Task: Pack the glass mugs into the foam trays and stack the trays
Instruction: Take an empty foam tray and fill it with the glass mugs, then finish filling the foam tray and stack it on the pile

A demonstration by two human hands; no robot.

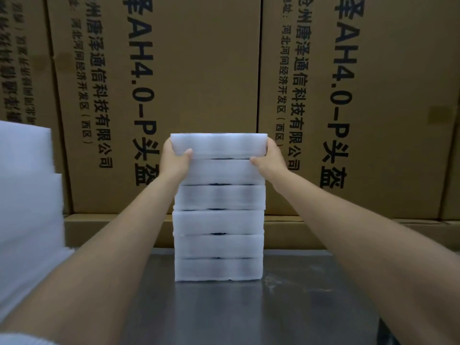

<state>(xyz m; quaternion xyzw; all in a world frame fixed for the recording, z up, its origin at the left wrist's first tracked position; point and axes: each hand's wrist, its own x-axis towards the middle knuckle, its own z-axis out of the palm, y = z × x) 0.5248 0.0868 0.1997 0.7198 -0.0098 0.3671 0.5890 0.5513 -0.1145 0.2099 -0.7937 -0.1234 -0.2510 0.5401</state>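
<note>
A stack of several white foam trays (219, 220) stands on the metal table (298, 307) straight ahead. The top foam tray (219, 145) sits on the stack, slightly wider than those below. My left hand (174, 158) grips its left end, thumb on the front face. My right hand (271, 158) grips its right end in the same way. No glass mugs show; dark slits between the trays hint at contents I cannot make out.
Tall brown cardboard boxes (186, 83) with black print form a wall just behind the stack. A pile of white foam (27, 195) rises at the left edge. Bare steel tabletop lies in front of and to the right of the stack.
</note>
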